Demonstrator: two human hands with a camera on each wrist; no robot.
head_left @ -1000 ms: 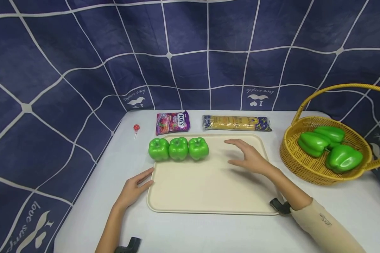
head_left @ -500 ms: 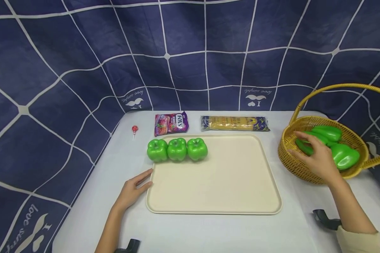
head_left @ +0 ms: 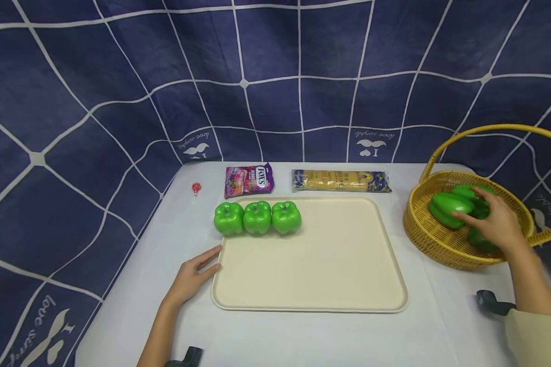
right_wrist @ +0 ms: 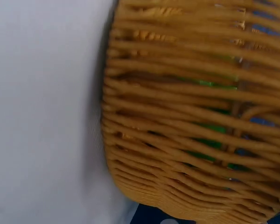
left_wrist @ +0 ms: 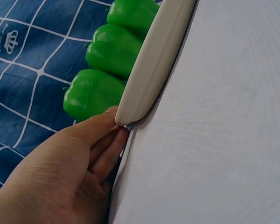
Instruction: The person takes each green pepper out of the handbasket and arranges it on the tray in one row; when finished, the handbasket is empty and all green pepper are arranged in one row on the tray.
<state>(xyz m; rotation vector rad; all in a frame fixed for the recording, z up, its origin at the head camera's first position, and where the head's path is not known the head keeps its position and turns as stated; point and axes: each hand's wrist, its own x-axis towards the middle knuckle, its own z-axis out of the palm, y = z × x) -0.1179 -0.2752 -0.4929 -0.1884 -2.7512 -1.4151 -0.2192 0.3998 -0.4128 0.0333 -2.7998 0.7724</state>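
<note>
My right hand (head_left: 498, 223) reaches into the yellow wicker basket (head_left: 422, 244), thumb and fingers spread around the green bell peppers there. The thumb tip lies right at the left pepper (head_left: 446, 209); another pepper is mostly hidden under the hand. The right wrist view is filled by the basket's woven wall (right_wrist: 177, 112), with the hand out of sight. At the cream tray's (head_left: 312, 270) left edge, my left hand (head_left: 190, 279) rests with its fingers nearly straight, fingertips touching the rim (left_wrist: 147, 70). Three green bell peppers (head_left: 257, 218) stand in a row at the tray's far left corner.
Behind the tray lie a purple candy bag (head_left: 249, 180) and a long pack of noodles (head_left: 341, 181). A red lollipop (head_left: 196, 188) is at the left on the white table (head_left: 330, 339). The basket's tall handle (head_left: 496, 127) arches over its opening.
My right hand has moved from above the tray rightward to the basket, then deeper over the peppers inside. The left hand stays at the tray's edge.
</note>
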